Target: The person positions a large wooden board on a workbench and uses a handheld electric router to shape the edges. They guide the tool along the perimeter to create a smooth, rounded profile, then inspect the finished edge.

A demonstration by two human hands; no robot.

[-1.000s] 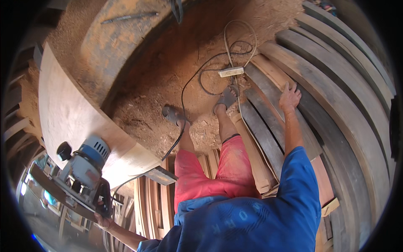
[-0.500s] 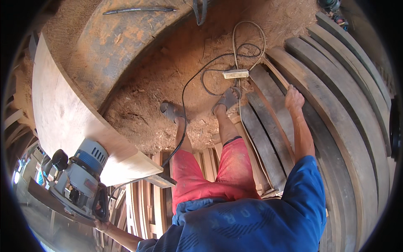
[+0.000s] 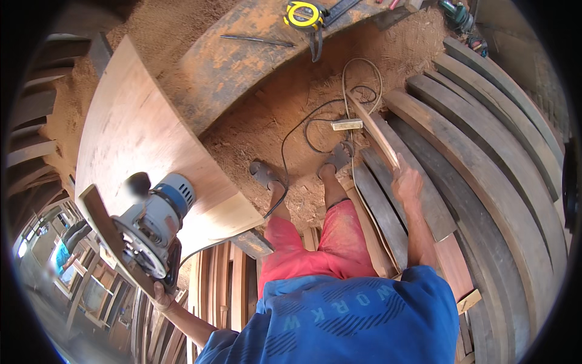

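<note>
My left hand (image 3: 163, 297) grips the lower end of a long dark board (image 3: 103, 218), beside a grey-and-blue router (image 3: 148, 224) with black handles that rests against it, next to a large pale curved plywood panel (image 3: 139, 121). My right hand (image 3: 405, 182) is closed on the near end of a long, narrow light wooden strip (image 3: 373, 121), above dark curved boards. A black cord loops down from the router's side across the floor, near a pale power strip (image 3: 347, 124) and my sandalled feet.
Stacked curved boards (image 3: 485, 158) line the right. A rust-stained curved slab (image 3: 230, 73) holds a yellow tape measure (image 3: 303, 15) and a thin dark rod (image 3: 257, 40). Green power tools (image 3: 461, 17) lie at the upper right. Sawdust covers the floor. Another person (image 3: 62, 258) is at far left.
My right hand has drawn the wooden strip toward me, raising it from the stack. My left hand has shifted slightly right and up. The view has shifted, bringing the tape measure into sight.
</note>
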